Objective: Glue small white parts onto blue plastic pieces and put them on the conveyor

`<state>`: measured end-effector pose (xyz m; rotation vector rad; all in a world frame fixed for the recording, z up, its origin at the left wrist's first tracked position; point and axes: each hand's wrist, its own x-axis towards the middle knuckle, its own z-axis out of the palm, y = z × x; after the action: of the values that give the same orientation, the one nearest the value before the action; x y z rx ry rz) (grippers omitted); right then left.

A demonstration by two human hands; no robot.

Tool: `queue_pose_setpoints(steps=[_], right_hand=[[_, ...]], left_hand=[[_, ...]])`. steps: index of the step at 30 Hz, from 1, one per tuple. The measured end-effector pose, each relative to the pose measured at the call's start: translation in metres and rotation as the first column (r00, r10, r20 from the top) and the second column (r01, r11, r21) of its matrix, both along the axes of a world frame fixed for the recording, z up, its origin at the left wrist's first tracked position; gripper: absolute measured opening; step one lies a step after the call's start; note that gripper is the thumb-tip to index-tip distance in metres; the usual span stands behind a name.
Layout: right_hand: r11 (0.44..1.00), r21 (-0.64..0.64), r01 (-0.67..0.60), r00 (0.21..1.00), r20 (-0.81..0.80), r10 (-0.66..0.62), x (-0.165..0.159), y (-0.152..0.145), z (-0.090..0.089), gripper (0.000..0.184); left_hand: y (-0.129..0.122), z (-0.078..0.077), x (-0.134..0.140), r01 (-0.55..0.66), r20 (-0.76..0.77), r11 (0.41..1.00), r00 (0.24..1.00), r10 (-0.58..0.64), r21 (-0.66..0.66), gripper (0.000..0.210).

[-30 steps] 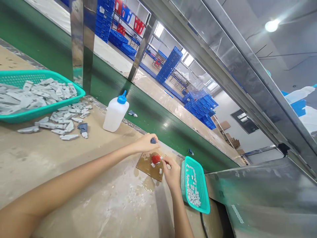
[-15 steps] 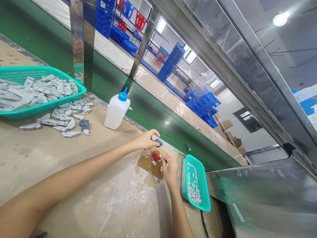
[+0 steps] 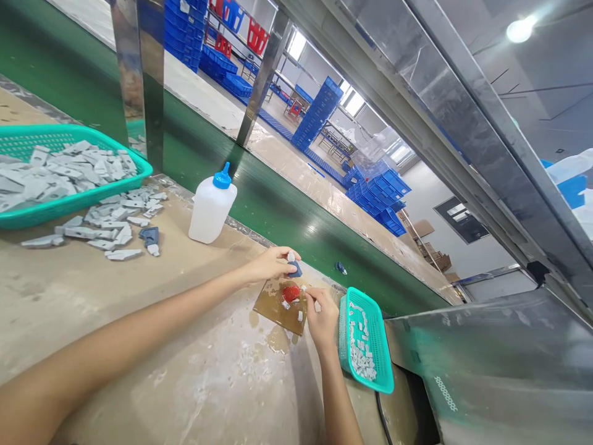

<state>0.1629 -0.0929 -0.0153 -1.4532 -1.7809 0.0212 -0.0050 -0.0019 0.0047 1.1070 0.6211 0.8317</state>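
Observation:
My left hand (image 3: pixel 272 264) is closed on a dark blue plastic part (image 3: pixel 295 269) with a pale grey-white end pointing up. Just to the right, my right hand (image 3: pixel 323 316) pinches a small white plastic piece (image 3: pixel 303 288) between thumb and fingertips. Between and below the hands lies a wet brown square plate (image 3: pixel 271 310). On it sit a round red object (image 3: pixel 291 293), whose kind I cannot make out, and a few small white bits. A white squeeze bottle (image 3: pixel 212 210) with a blue nozzle cap stands beyond my left forearm.
A green basket (image 3: pixel 74 201) of grey-white parts stands at left, with loose parts (image 3: pixel 111 222) and another blue part (image 3: pixel 150 240) beside it. A smaller green basket (image 3: pixel 389 364) holds small white pieces. Behind runs a green conveyor belt (image 3: pixel 296 222) carrying a blue part (image 3: pixel 341 267). Metal posts (image 3: pixel 141 86) rise alongside.
My right hand has drawn slightly right, away from the red object, with the white piece. The blue part in my left hand is turned more upright. The blue part on the belt has shifted left.

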Motion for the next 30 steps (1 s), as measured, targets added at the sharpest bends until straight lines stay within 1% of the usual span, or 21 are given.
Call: queue_pose_setpoints(steps=[2,5,8,11,15,19,22,25,30], right_hand=[[0.999,0.010,0.043,0.993,-0.111,-0.041,-0.001,-0.001,0.005,0.015],[0.999,-0.012,0.051,0.954,-0.294,-0.052,-0.004,-0.002,0.011,0.012],[0.999,-0.004,0.037,0.923,-0.384,-0.036,-0.009,-0.001,0.015,0.010],[1.000,-0.005,0.017,0.927,-0.375,-0.018,-0.012,0.000,0.015,0.010],[1.000,-0.015,-0.008,0.943,-0.333,0.003,-0.013,0.001,0.011,0.010],[0.999,0.009,-0.040,0.949,-0.314,0.041,-0.013,0.000,0.010,0.011],[0.997,0.044,-0.058,0.956,-0.284,0.068,-0.015,0.000,0.014,0.013],[0.997,0.059,-0.054,0.971,-0.229,0.066,-0.018,-0.001,0.017,0.015],[0.989,0.107,-0.100,0.986,-0.122,0.113,-0.026,-0.004,0.015,0.017]], left_hand=[[0.000,-0.002,0.001,0.006,-0.001,1.000,1.000,-0.006,-0.002,0.031],[0.000,-0.006,0.004,0.044,-0.011,0.999,0.999,-0.044,0.020,0.027],[-0.001,-0.010,0.006,0.081,0.000,0.997,0.997,-0.081,0.016,0.025],[-0.004,-0.011,0.007,0.095,0.010,0.995,0.995,-0.095,-0.022,0.026],[-0.008,-0.008,0.007,0.113,0.034,0.991,0.993,-0.111,-0.074,0.026],[-0.012,-0.005,0.007,0.133,0.064,0.978,0.990,-0.124,-0.162,0.029],[-0.016,-0.005,0.010,0.119,0.112,0.965,0.989,-0.095,-0.233,0.033],[-0.020,-0.006,0.013,0.103,0.158,0.956,0.986,-0.061,-0.275,0.036],[-0.027,-0.007,0.018,0.040,0.178,0.965,0.984,0.007,-0.260,0.034]])
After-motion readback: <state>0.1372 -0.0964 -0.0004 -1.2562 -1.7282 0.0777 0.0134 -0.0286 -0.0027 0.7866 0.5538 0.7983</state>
